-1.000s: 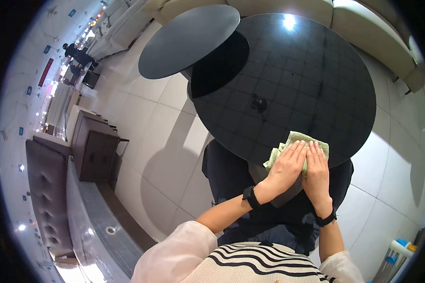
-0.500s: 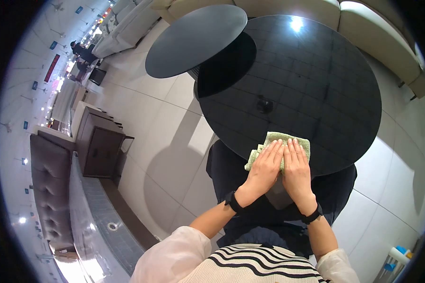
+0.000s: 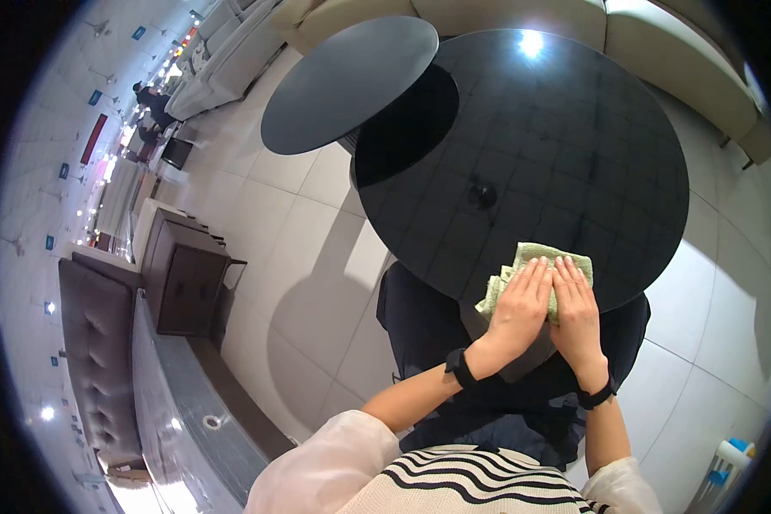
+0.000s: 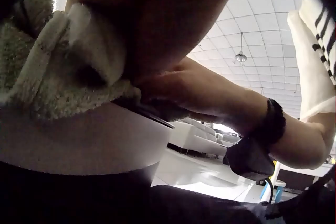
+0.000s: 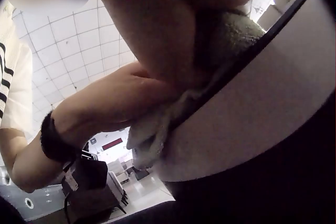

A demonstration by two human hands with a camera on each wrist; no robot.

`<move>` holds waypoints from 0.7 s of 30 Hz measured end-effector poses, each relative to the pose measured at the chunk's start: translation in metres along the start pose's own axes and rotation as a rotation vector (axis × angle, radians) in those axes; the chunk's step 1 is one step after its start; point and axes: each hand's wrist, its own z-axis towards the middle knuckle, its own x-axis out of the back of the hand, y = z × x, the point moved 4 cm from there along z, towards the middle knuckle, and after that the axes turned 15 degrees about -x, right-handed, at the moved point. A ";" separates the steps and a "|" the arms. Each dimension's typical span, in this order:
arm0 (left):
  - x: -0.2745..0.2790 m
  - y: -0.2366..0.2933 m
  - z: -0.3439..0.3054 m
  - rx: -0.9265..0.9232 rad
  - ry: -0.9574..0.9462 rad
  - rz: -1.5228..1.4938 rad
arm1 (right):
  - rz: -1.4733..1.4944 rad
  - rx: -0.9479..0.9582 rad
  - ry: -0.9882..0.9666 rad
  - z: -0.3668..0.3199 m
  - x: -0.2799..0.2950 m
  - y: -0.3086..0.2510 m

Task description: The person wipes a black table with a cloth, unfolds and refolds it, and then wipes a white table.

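Observation:
A folded light green cloth (image 3: pixel 531 257) lies on the near edge of the round black tabletop (image 3: pixel 557 163). Both hands rest flat on it side by side, fingers straight and pointing away from the body: the left hand (image 3: pixel 521 310) and the right hand (image 3: pixel 576 319). The cloth (image 4: pixel 68 71) bunches beside the left hand and hangs at the table's rim in the left wrist view. In the right wrist view the cloth (image 5: pixel 236 35) is under the hand, partly hidden by it.
A smaller, higher round dark top (image 3: pixel 351 81) overlaps the table at the back left. A beige sofa (image 3: pixel 685 60) curves behind. At the left stand a dark cabinet (image 3: pixel 188 274) and a tufted headboard (image 3: pixel 103 351). The person's legs are under the table's near edge.
Between one second and half a second ago, both hands and the cloth shifted left along the near edge; since then they have moved back to the right.

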 end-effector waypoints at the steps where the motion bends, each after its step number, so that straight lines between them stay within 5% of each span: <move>1: -0.002 -0.002 -0.001 -0.008 0.002 0.001 | -0.007 -0.009 0.001 0.000 -0.001 -0.001; 21: -0.006 -0.008 -0.005 0.008 -0.038 -0.109 | -0.114 -0.016 0.024 -0.001 -0.014 0.000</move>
